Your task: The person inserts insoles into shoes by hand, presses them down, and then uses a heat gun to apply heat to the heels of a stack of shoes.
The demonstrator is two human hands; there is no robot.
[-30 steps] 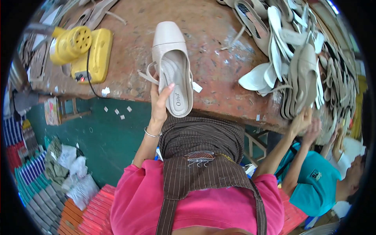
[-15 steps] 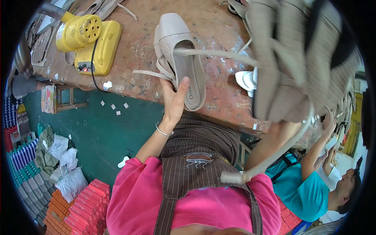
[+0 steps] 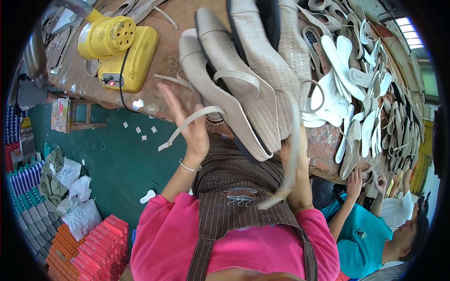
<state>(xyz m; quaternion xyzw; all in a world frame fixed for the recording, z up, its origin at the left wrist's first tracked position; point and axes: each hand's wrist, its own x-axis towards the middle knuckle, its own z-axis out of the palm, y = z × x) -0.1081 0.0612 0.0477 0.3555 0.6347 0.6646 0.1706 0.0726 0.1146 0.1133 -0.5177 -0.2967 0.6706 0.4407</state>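
A bunch of beige flat shoes (image 3: 239, 79) with dark soles and loose ankle straps hangs over the table's near edge in front of me. My right hand (image 3: 287, 149) grips them from behind at the heel end, its fingers mostly hidden by the shoes. My left hand (image 3: 193, 136) is open at the left of the bunch, fingers stretched out, with a pale strap (image 3: 194, 122) crossing in front of it. Whether its hidden side touches a shoe cannot be seen. The shoe lying on the table is largely covered by the bunch.
A yellow machine (image 3: 124, 51) with a black cord stands left on the worn table (image 3: 161, 58). White insoles (image 3: 335, 89) and more beige shoes (image 3: 405, 126) pile up at the right. A co-worker in a teal shirt (image 3: 361, 234) sits there. Red boxes (image 3: 101, 248) are stacked lower left.
My right hand has brought the bunch of shoes leftward, from the right side to the middle. My left hand has let go of the single shoe and opened.
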